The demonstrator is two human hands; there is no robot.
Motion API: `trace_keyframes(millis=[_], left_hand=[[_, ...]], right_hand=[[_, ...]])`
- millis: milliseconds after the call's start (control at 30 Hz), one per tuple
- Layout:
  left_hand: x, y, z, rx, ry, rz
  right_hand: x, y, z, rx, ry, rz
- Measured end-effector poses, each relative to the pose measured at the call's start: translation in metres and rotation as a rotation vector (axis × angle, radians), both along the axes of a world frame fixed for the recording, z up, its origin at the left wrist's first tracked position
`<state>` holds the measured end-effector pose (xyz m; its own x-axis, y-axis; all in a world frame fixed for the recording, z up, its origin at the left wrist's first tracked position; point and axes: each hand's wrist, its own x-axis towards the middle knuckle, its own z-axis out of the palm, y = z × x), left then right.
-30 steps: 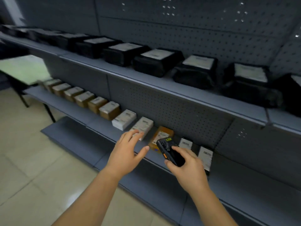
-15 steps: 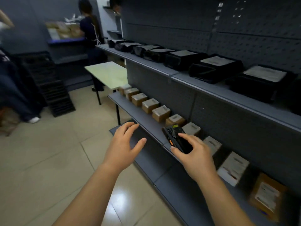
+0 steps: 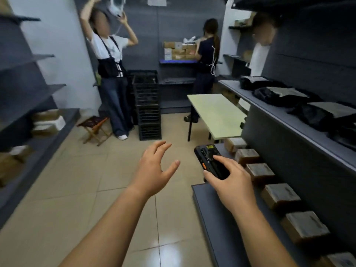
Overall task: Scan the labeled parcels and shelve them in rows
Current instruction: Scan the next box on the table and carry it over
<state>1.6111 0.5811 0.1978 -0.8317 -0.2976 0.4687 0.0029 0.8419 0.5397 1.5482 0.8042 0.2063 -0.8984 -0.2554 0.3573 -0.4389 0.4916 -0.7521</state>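
Black scanner (image 3: pixel 211 163) held, no parcel carried.
Head view: right hand (image 3: pixel 231 182) grip pinches the scanner; left hand (image 3: pixel 154 170) spread, empty, over the tiled floor (image 3: pixel 77 189). Brown labeled parcels (image 3: pixel 279 195) are in a row along the shelf (image 3: pixel 221 147) at right. Judged step: between parcels; next move calls for fetching one. Pale tabletop (image 3: pixel 215 110) ahead.

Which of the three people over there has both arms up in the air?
The person in the white T-shirt and dark apron beside the black crates; both arms reach above the head. Neither of the others raises an arm.
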Motion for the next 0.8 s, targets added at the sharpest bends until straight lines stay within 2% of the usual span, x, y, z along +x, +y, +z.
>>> trace_keyframes(millis=[133, 267, 533, 800], left_hand=[[-0.083, -0.09, -0.009, -0.014, -0.016, 0.078], [-0.185, -0.166, 0.001, 0.004, -0.025, 0.043], [-0.405, -0.268, -0.006, -0.015, -0.053, -0.057], [-0.61, -0.372, -0.004, -0.071, -0.076, -0.044]], right_hand=[[-0.096, -0.093, -0.014, 0.016, 0.008, 0.06], [-0.193, -0.167, -0.007, 0.013, -0.012, 0.055], [-0.396, -0.266, -0.015, 0.013, -0.017, -0.041], [-0.608, -0.37, -0.025, -0.045, -0.027, -0.043]])
